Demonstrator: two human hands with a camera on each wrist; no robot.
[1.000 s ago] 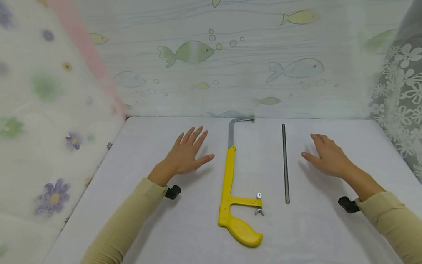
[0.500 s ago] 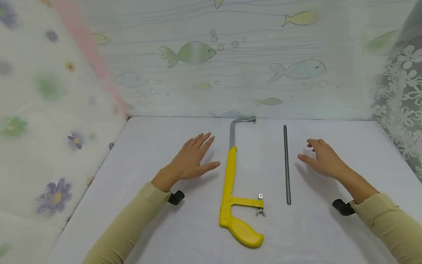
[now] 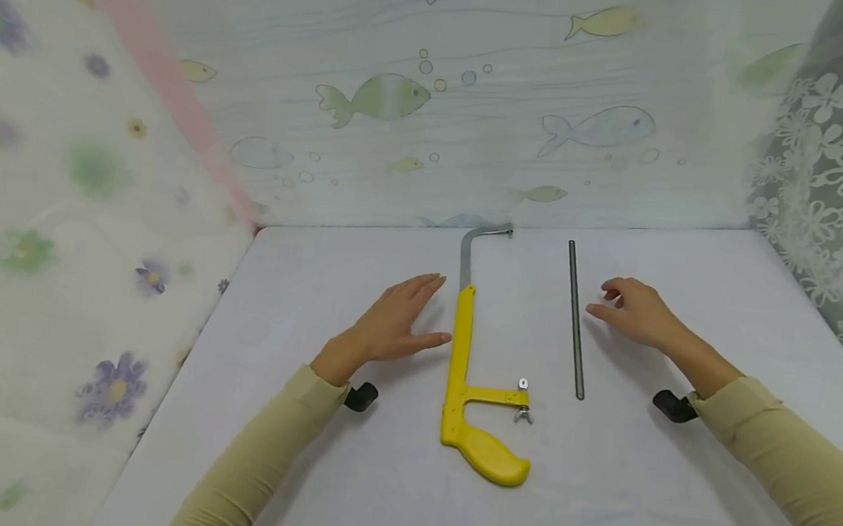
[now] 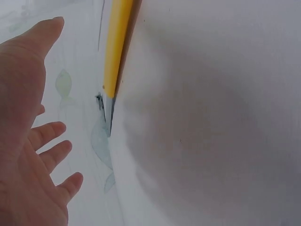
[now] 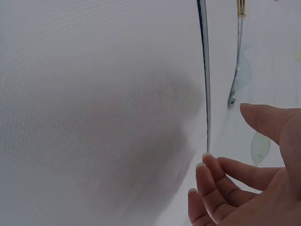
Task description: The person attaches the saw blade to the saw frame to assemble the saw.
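A yellow hacksaw frame (image 3: 461,342) lies on the white-covered table, its grey bent arm at the far end and its grip towards the near edge. No blade shows across its span; a wing nut (image 3: 523,416) sits on the short near arm. To its right lies a thin dark grey metal rod or blade (image 3: 577,322), roughly parallel. The left hand (image 3: 396,319) hovers just left of the frame, thumb apart from the fingers, holding nothing. Right of the grey strip the right hand (image 3: 635,311) hovers, fingers loosely bent, with nothing between them. In the right wrist view, the strip (image 5: 206,75) runs behind the fingertips.
White cloth covers the table (image 3: 371,492). A fish-printed curtain (image 3: 479,118) hangs along the back edge, a flowered sheet (image 3: 53,264) on the left and a lace curtain (image 3: 842,183) on the right. Each wrist carries a small black camera (image 3: 674,406).
Both hands have moved inward, the left towards the yellow frame and the right towards the grey strip. The right fingers have bent more. Frame and strip stay in place on the table.
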